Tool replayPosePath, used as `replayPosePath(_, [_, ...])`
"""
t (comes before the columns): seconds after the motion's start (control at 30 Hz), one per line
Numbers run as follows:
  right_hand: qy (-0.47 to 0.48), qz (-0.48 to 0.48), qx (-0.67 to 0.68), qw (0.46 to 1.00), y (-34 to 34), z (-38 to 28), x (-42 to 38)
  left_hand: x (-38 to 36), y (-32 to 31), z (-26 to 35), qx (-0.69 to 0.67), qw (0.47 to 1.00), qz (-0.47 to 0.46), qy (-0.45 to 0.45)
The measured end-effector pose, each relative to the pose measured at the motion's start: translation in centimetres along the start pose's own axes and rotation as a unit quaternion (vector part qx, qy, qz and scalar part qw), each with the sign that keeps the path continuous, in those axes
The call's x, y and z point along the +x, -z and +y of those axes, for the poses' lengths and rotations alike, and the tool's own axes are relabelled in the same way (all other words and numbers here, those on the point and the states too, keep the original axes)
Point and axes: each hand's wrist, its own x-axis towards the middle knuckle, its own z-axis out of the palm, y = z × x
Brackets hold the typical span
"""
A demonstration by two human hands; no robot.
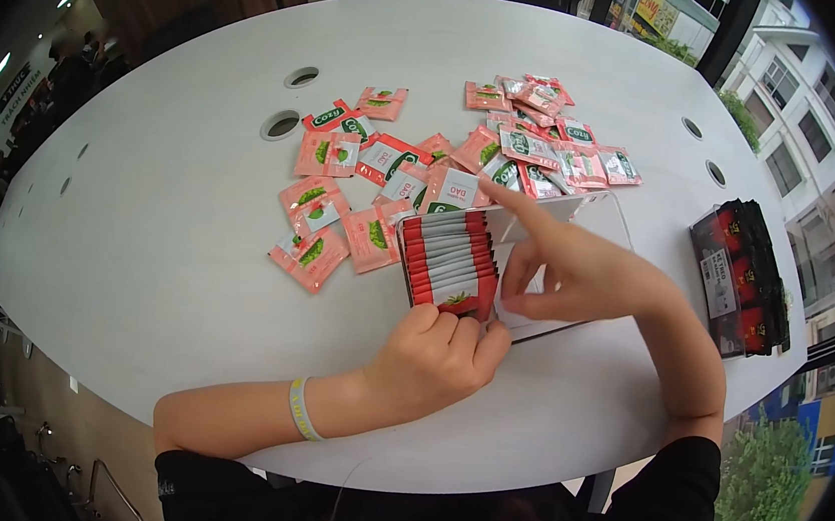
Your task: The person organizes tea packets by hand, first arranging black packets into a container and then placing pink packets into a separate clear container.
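Note:
A clear plastic box (615, 211) stands on the table before me. In its left compartment is a tight row of red and white sachets (451, 249), packed on edge, the nearest one showing a red and green picture. My left hand (446, 357) is closed at the box's near wall, against the nearest sachet; its fingertips are hidden. Over the right compartment hovers my right hand (583, 264), its index finger stretched toward the far side and its thumb apart, with nothing seen in it. Loose pink and red tea sachets (372, 236) lie beyond and left of the box.
More sachets (529, 146) are heaped behind the box. At the table's right edge stands another clear box (727, 280) with dark and red packets. Round cable holes (281, 126) pierce the white table (178, 238).

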Motion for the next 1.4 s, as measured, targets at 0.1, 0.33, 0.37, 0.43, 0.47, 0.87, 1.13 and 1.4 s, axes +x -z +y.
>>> replayPosePath(0.1, [0.017, 0.090, -0.038, 0.995, 3.4, -0.6, 0.3, -0.1, 0.2, 0.0, -0.001, 1.000, -0.024, 0.008])
replayPosePath(0.33, [-0.072, 0.226, -0.355, 0.904, 11.3, 8.9, 10.8, -0.1, 0.0, 0.1, -0.011, 1.000, -0.001, 0.011])
replayPosePath(0.37, [-0.116, 0.207, -0.406, 0.883, 10.8, 9.3, 11.9, -0.1, 0.0, 0.0, -0.014, 1.000, 0.003, 0.008])
replayPosePath(0.43, [-0.195, 0.185, -0.471, 0.840, 10.5, 9.8, 13.2, -0.1, -0.2, 0.0, -0.003, 1.000, 0.009, 0.007])
replayPosePath(0.47, [-0.190, 0.189, -0.471, 0.841, 10.6, 9.6, 13.6, -0.2, -0.3, 0.0, 0.006, 1.000, 0.014, 0.006])
replayPosePath(0.87, [-0.150, 0.212, -0.576, 0.775, 9.6, 8.3, 15.0, -0.1, -0.3, -0.1, 0.008, 1.000, 0.028, 0.001])
replayPosePath(1.13, [0.020, 0.409, -0.161, 0.898, 7.5, 2.1, 9.3, -0.2, -0.6, -0.3, 0.007, 0.999, 0.034, 0.000])
replayPosePath(1.4, [0.194, 0.411, 0.132, 0.881, 1.1, 1.5, 1.5, -0.3, -0.7, -0.2, -0.005, 1.000, 0.030, -0.001])
